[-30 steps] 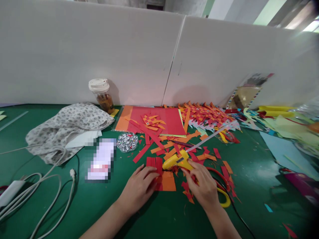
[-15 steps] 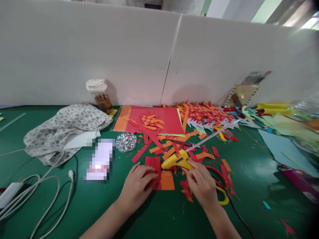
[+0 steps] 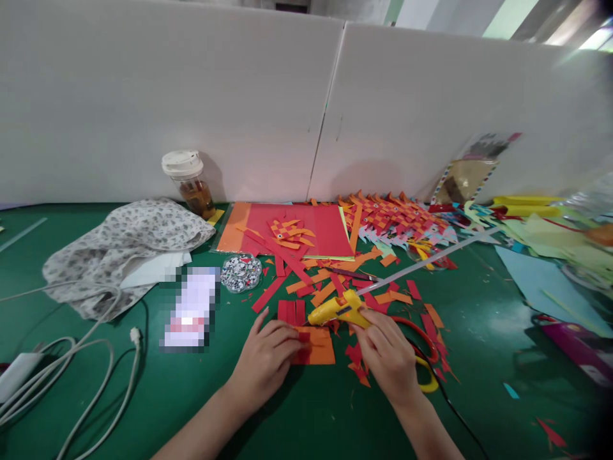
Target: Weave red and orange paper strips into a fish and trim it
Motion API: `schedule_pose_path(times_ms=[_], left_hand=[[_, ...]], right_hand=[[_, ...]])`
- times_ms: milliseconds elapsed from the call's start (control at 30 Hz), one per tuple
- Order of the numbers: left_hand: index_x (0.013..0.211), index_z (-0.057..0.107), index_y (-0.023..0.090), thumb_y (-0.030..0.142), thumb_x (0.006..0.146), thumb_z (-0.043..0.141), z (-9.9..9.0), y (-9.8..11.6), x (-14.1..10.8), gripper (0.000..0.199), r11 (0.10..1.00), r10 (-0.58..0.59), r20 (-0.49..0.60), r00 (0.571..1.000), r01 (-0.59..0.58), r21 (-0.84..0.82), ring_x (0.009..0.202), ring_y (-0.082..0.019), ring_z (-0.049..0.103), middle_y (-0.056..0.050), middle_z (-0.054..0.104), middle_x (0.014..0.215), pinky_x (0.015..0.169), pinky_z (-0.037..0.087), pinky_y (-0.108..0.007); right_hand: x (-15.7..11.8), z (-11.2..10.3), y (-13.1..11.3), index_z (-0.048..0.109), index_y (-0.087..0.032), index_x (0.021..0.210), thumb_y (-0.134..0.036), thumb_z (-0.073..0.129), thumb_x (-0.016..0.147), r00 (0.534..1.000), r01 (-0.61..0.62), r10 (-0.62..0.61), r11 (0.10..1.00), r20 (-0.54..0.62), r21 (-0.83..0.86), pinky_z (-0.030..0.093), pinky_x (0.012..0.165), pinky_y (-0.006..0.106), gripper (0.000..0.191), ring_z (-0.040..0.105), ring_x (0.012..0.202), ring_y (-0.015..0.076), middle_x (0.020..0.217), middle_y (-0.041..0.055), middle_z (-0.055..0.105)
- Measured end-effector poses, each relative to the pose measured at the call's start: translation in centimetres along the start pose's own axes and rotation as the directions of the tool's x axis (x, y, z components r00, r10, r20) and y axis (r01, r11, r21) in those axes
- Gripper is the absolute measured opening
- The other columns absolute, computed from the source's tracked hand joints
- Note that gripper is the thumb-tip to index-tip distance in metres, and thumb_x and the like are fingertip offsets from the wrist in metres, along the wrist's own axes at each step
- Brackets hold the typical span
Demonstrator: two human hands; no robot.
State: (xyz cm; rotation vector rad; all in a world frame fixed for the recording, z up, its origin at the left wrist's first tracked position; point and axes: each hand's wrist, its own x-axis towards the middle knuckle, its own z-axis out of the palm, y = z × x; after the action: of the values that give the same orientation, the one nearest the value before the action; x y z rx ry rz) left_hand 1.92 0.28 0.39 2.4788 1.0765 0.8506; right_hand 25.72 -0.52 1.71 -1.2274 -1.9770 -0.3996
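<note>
on the green table (image 3: 330, 418), orange-and-red paper (image 3: 322, 351) is touched by the left hand (image 3: 265, 352), whether pinched cannot be told; near it, a hot-glue gun (image 3: 332, 311) is grasped by the right hand (image 3: 387, 350).

We face a white partition (image 3: 158, 96) standing along the far edge of a glossy green tabletop (image 3: 158, 390). A slanting dark seam (image 3: 329, 96) divides its panels, with faint scuffs (image 3: 340, 128) just right of it. Over its top we see a grey wall (image 3: 352, 7), pale green and grey bands (image 3: 514, 16), and bright light (image 3: 596, 39) at the upper right.
</note>
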Motion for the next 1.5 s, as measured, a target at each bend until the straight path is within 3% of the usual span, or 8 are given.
schedule_pose_path(times_ms=[233, 433, 633, 833, 1000, 1367, 1500], left_hand=[[0.089, 0.066, 0.025, 0.009, 0.083, 0.048, 0.27, -0.16, -0.18, 0.025, 0.995, 0.094, -0.028, 0.995, -0.093, 0.024, 0.089, -0.016, 0.06, 0.002, 0.072, 0.086, 0.102, 0.032, -0.045], [0.087, 0.067, 0.024, 0.011, 0.085, 0.047, 0.25, -0.08, -0.15, 0.024, 0.991, 0.133, -0.043, 0.99, -0.132, 0.04, 0.086, -0.016, 0.063, 0.001, 0.073, 0.086, 0.098, 0.038, -0.043], [0.091, 0.064, 0.022, 0.009, 0.087, 0.042, 0.11, -0.11, -0.1, 0.026, 0.985, 0.172, -0.014, 0.985, -0.172, 0.025, 0.09, -0.016, 0.065, 0.001, 0.073, 0.091, 0.095, 0.043, -0.041], [0.096, 0.062, 0.021, 0.007, 0.087, 0.04, 0.08, -0.25, -0.31, 0.028, 0.986, 0.165, 0.063, 0.984, -0.167, 0.022, 0.1, -0.016, 0.063, 0.0, 0.072, 0.097, 0.097, 0.043, -0.04], [0.095, 0.061, 0.021, 0.007, 0.087, 0.039, -0.1, -0.13, -0.17, 0.027, 0.986, 0.161, 0.059, 0.985, -0.163, 0.028, 0.098, -0.016, 0.064, 0.0, 0.072, 0.094, 0.096, 0.043, -0.042], [0.095, 0.062, 0.022, 0.009, 0.086, 0.043, 0.3, -0.29, -0.37, 0.025, 0.989, 0.142, 0.051, 0.989, -0.143, 0.027, 0.088, -0.017, 0.062, 0.001, 0.071, 0.092, 0.095, 0.042, -0.041], [0.101, 0.061, 0.022, 0.011, 0.087, 0.043, 0.19, -0.11, -0.21, 0.025, 0.993, 0.083, 0.067, 0.994, -0.088, 0.073, 0.092, -0.018, 0.061, -0.001, 0.069, 0.099, 0.095, 0.042, -0.042]], right_hand=[[-0.33, 0.24, 0.32, 0.048, -0.02, 0.064, -0.007, 0.056, 0.079, 0.999, -0.034, 0.035, 0.999, 0.031, -0.02, 0.053, 0.076, 0.035, 0.022, 0.062, 0.086, 0.0201, 0.089, 0.0096, 0.063], [-0.26, 0.49, 0.27, 0.043, -0.021, 0.061, -0.013, 0.06, 0.078, 0.994, -0.068, 0.07, 0.997, 0.082, -0.024, 0.051, 0.081, 0.037, 0.026, 0.061, 0.091, 0.0222, 0.088, 0.009, 0.06], [-0.2, 0.46, 0.46, 0.043, -0.021, 0.063, -0.01, 0.053, 0.083, 0.992, -0.06, 0.066, 0.996, 0.103, -0.064, 0.052, 0.076, 0.035, 0.025, 0.062, 0.085, 0.02, 0.084, 0.0075, 0.063], [-0.41, 0.73, 0.51, 0.043, -0.021, 0.064, -0.012, 0.052, 0.083, 0.986, -0.096, 0.104, 0.993, 0.129, -0.069, 0.051, 0.077, 0.036, 0.023, 0.062, 0.087, 0.0211, 0.081, 0.0072, 0.061], [-0.65, 0.77, 0.42, 0.035, -0.022, 0.061, -0.013, 0.057, 0.081, 0.982, -0.168, 0.166, 0.986, 0.087, 0.015, 0.05, 0.075, 0.032, 0.032, 0.062, 0.091, 0.0211, 0.075, 0.0046, 0.058], [-0.54, 0.78, 0.31, 0.039, -0.022, 0.063, -0.014, 0.055, 0.082, 0.985, -0.102, 0.1, 0.995, 0.142, 0.007, 0.05, 0.079, 0.036, 0.027, 0.06, 0.093, 0.021, 0.086, 0.0077, 0.06], [-0.4, 0.71, 0.25, 0.036, -0.023, 0.063, -0.018, 0.058, 0.08, 0.981, -0.186, 0.185, 0.983, 0.06, 0.002, 0.05, 0.074, 0.032, 0.029, 0.061, 0.095, 0.0216, 0.075, 0.0036, 0.057]])
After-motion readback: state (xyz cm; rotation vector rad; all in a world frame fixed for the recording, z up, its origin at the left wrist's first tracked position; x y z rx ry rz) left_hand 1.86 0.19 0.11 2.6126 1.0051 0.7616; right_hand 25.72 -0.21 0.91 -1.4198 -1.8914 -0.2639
